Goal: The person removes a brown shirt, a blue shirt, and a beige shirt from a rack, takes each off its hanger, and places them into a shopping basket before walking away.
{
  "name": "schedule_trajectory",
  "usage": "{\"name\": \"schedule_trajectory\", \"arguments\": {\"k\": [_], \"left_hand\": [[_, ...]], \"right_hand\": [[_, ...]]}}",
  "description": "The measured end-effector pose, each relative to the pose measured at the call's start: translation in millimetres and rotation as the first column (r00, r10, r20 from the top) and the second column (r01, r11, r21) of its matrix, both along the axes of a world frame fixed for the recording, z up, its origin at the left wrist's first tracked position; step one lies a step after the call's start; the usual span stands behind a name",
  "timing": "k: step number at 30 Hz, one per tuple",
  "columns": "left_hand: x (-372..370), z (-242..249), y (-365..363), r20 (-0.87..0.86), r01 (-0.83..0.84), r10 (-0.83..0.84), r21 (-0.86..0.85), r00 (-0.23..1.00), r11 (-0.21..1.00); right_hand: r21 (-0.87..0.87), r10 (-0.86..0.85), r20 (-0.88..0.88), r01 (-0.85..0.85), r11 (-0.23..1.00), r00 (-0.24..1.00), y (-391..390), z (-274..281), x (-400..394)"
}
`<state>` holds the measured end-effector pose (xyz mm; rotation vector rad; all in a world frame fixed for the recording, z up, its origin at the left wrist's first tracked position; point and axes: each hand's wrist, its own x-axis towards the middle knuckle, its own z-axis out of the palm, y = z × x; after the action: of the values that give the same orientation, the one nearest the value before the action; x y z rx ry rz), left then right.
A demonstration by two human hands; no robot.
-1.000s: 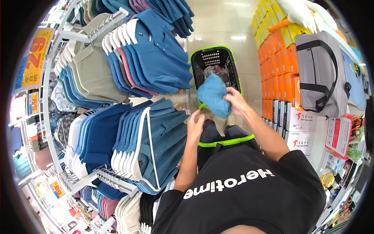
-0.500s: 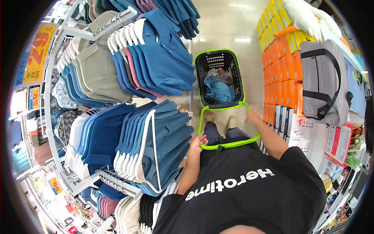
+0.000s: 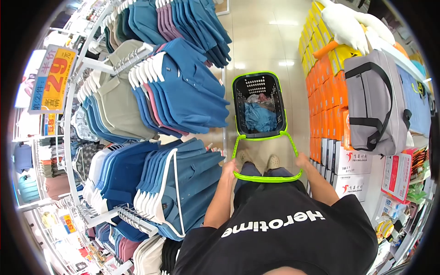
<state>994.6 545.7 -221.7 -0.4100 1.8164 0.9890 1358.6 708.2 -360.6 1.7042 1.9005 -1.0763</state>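
Observation:
A black shopping basket (image 3: 236, 98) with a lime-green rim stands on the floor ahead of my feet, with crumpled blue cloth (image 3: 260, 117) and some greyish-pink cloth (image 3: 259, 98) in it. Its long green handle (image 3: 268, 178) reaches back to my waist. My left hand (image 3: 228, 168) is closed around the handle's left corner. At the right side of the handle, my right hand (image 3: 302, 160) is closed on it, its fingers partly hidden.
Racks of blue shirts (image 3: 190, 87) on white hangers line the left side, under a price sign (image 3: 54, 79). Along the right are stacked orange boxes (image 3: 323, 96), a grey bag (image 3: 373, 101) and a white plush bird (image 3: 341, 25). Tiled floor (image 3: 261, 41) runs ahead between them.
My right hand has come down along the handle's right side and gripped it nearer the corner. The basket, racks and boxes sit slightly differently in view as I move.

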Motion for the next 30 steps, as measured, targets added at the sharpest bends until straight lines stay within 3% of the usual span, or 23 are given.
{"name": "schedule_trajectory", "arguments": {"k": [2,4,5,7,8,10,12,13,14,16,20,23,25,30], "left_hand": [[-21,-14,9,0.020,-0.015,0.015,0.022,1.000,1.000],[-49,-53,13,0.073,0.017,-0.025,0.107,0.997,0.994],[-52,-46,26,0.041,0.018,-0.023,0.112,0.999,0.994],[-61,-45,49,0.016,0.056,-0.058,0.097,0.998,0.994],[-64,-44,60,-0.002,0.083,-0.083,0.070,0.997,0.994],[-60,-44,79,-0.007,0.181,-0.181,0.012,0.983,0.983],[-46,-72,91,-0.032,0.043,-0.040,0.084,0.999,0.996],[-42,-92,95,0.037,-0.106,0.102,0.111,0.994,0.988],[-32,-94,100,0.034,-0.103,0.100,0.122,0.994,0.987],[-11,-91,113,0.078,-0.401,0.394,0.193,0.916,0.895],[-1,-78,159,0.018,-0.434,0.436,0.149,0.900,0.889],[-11,-63,213,-0.054,-0.381,0.388,0.107,0.920,0.918],[-23,-46,247,-0.229,-0.339,0.340,0.043,0.912,0.940],[-64,-43,329,-0.186,-0.269,0.274,0.052,0.944,0.962]], "right_hand": [[-0.136,-0.062,-0.157,0.040,0.990,0.986,-1,-8,-1],[-0.153,-0.237,-0.229,0.206,0.967,0.944,-9,23,-12],[-0.145,-0.245,-0.237,0.215,0.966,0.940,-9,45,-17],[-0.571,-0.618,-0.302,0.381,0.727,0.726,1,106,-31],[-0.562,-0.618,-0.311,0.385,0.732,0.722,7,122,-37],[-0.521,-0.737,-0.320,0.539,0.662,0.596,24,140,-45],[-0.487,-0.741,-0.372,0.563,0.668,0.559,50,138,-46],[-0.467,-0.745,-0.385,0.581,0.666,0.545,64,129,-48],[-0.450,-0.749,-0.400,0.598,0.663,0.528,79,122,-52],[-0.413,-0.723,-0.391,0.594,0.690,0.569,102,119,-62],[-0.327,-0.645,-0.341,0.557,0.763,0.684,147,106,-67],[-0.293,-0.646,-0.376,0.576,0.763,0.665,176,90,-76],[-0.287,-0.650,-0.364,0.583,0.760,0.667,196,84,-92],[-0.292,-0.684,-0.252,0.620,0.728,0.684,281,85,-136]]}}
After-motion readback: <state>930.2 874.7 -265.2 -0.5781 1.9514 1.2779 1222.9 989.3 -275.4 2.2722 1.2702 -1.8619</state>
